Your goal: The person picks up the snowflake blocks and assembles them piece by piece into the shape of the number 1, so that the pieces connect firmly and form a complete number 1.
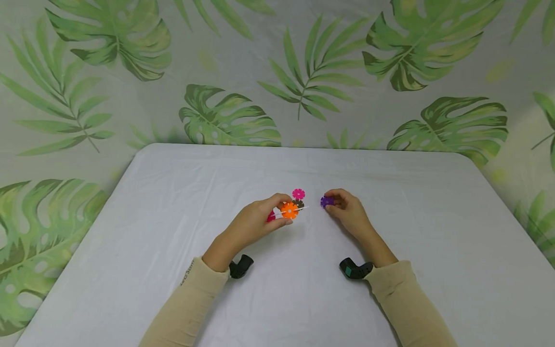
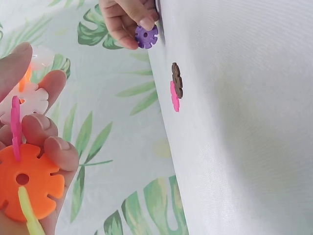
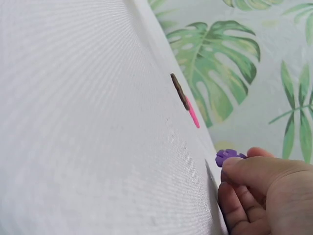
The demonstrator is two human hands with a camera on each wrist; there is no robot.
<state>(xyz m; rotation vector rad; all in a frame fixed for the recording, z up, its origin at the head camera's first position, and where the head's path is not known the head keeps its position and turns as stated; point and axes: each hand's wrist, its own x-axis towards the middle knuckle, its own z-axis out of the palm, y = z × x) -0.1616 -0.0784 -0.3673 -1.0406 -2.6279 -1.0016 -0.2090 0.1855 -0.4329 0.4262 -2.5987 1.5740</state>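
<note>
My left hand (image 1: 256,217) holds a joined cluster of notched plastic discs above the table. The left wrist view shows an orange disc (image 2: 41,181) facing the camera, with a pink disc (image 2: 15,125), a white disc (image 2: 36,100) and a yellow disc (image 2: 30,215) joined about it; fingers hide part of the cluster. Across a small gap, my right hand (image 1: 352,212) pinches a single purple disc (image 1: 325,201) by its edge between thumb and fingers. Between the hands, slightly farther back, a brown disc (image 2: 177,81) and another pink disc (image 1: 298,193) lie on the table.
A white cloth covers the table (image 1: 303,303), whose far edge lies beyond the loose discs. Behind it hangs a leaf-printed curtain (image 1: 243,62). A black wrist-worn device (image 1: 242,266) sits at the left cuff, another black device (image 1: 355,269) at the right.
</note>
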